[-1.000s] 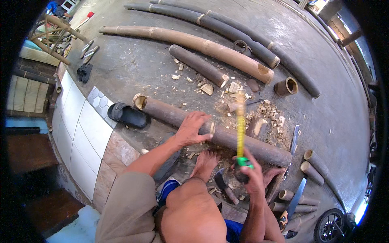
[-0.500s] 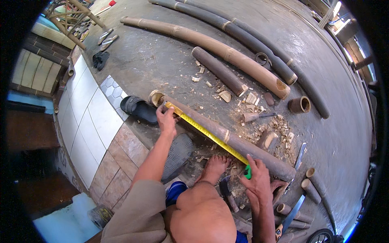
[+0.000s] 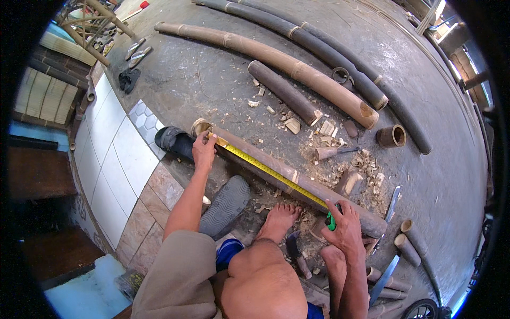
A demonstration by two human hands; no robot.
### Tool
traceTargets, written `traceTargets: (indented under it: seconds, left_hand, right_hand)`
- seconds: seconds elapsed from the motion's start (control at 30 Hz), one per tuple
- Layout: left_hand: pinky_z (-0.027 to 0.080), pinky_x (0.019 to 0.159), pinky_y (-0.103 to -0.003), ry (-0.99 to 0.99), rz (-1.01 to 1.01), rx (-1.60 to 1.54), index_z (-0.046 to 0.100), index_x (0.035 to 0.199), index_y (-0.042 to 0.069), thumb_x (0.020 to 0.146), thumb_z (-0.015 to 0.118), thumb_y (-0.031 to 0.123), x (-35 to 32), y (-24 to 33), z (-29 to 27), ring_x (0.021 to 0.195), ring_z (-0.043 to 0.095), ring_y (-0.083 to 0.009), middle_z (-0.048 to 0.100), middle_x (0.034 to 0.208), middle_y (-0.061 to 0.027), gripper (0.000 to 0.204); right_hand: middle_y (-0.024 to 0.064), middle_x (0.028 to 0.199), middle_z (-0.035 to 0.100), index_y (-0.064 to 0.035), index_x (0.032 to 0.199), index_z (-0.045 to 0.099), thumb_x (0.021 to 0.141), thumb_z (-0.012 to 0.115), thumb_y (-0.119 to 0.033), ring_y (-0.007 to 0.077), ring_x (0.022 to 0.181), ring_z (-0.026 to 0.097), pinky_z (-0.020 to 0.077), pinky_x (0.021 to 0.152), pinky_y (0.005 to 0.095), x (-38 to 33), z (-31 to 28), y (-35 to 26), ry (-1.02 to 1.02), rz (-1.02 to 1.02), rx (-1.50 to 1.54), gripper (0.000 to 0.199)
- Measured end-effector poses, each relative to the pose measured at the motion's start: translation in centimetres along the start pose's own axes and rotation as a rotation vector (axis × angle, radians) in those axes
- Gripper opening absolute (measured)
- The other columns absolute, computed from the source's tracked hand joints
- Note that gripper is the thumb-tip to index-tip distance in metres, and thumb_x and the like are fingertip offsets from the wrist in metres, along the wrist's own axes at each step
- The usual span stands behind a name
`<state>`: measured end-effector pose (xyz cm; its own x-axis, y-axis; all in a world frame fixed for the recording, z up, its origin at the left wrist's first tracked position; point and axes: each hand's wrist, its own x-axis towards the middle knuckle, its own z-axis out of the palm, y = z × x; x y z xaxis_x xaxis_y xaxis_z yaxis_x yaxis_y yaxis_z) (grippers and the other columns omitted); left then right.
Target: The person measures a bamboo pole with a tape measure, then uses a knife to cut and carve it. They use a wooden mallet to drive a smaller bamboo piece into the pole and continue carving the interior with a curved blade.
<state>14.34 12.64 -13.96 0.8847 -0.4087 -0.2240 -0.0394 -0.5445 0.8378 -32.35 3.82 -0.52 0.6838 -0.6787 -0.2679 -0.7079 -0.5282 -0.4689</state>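
Observation:
A brown bamboo pole (image 3: 255, 154) lies on the concrete floor in front of my bare feet. A yellow measuring tape (image 3: 271, 173) is stretched along its top. My left hand (image 3: 203, 150) pins the tape's end at the pole's left, cut end. My right hand (image 3: 348, 228) grips the green tape case (image 3: 332, 220) near the pole's right end. My right foot (image 3: 279, 220) rests just below the pole's middle.
Longer bamboo poles (image 3: 276, 58) and short cut pieces (image 3: 392, 136) lie beyond, amid wood chips (image 3: 324, 127). A black sandal (image 3: 174, 141) and a grey sandal (image 3: 226, 204) sit near the tiled step (image 3: 114, 154). Blades (image 3: 392, 196) lie at right.
My left hand went from the pole's middle to its left end, drawing the tape out along the pole. The tape, upright a second ago, now lies flat.

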Motion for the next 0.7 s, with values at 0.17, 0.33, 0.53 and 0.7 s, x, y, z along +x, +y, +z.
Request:
traceTargets:
  seconds: [0.17,0.33,0.53,0.7]
  left_hand:
    - [0.054,0.077,-0.037,0.176,0.427,0.517,0.068,0.123,-0.001,0.09,0.072,0.033,0.9,-1.2,0.2,0.083,0.068,-0.0211,0.069,0.096,-0.0146,0.047]
    - [0.056,0.057,-0.035,-0.088,0.112,0.119,0.065,0.126,-0.003,0.095,0.069,0.031,1.1,-0.9,-0.1,0.066,0.071,-0.023,0.073,0.094,-0.0196,0.047]
    - [0.048,0.051,-0.031,-0.106,0.181,0.225,0.065,0.129,0.001,0.097,0.068,0.032,0.7,0.2,-0.3,0.058,0.061,-0.0145,0.068,0.081,-0.0111,0.045]
    - [0.046,0.05,-0.03,-0.082,0.168,0.184,0.062,0.133,0.002,0.098,0.067,0.034,0.2,0.0,0.2,0.058,0.058,-0.0127,0.065,0.08,-0.0072,0.048]
  right_hand:
    - [0.0172,0.12,0.057,-0.0252,0.146,0.056,0.067,0.076,-0.026,0.0373,0.11,0.056,0.0446,0.094,0.0487,-0.6,0.1,0.7,-0.021,0.036,-0.048,0.082]
    - [0.0175,0.121,0.056,-0.0323,0.147,0.054,0.07,0.075,-0.027,0.0368,0.109,0.056,0.0454,0.094,0.0479,-2.5,-0.1,2.4,-0.055,0.046,-0.116,0.08]
    - [0.0173,0.12,0.055,-0.0324,0.146,0.056,0.072,0.073,-0.025,0.0355,0.107,0.057,0.0456,0.089,0.046,-5.0,-1.6,5.9,-0.087,0.156,-0.27,0.077]
    - [0.0165,0.116,0.056,-0.0336,0.146,0.056,0.072,0.073,-0.031,0.0344,0.105,0.057,0.0457,0.087,0.0455,-5.2,-1.5,6.6,-0.1,0.198,-0.378,0.076]
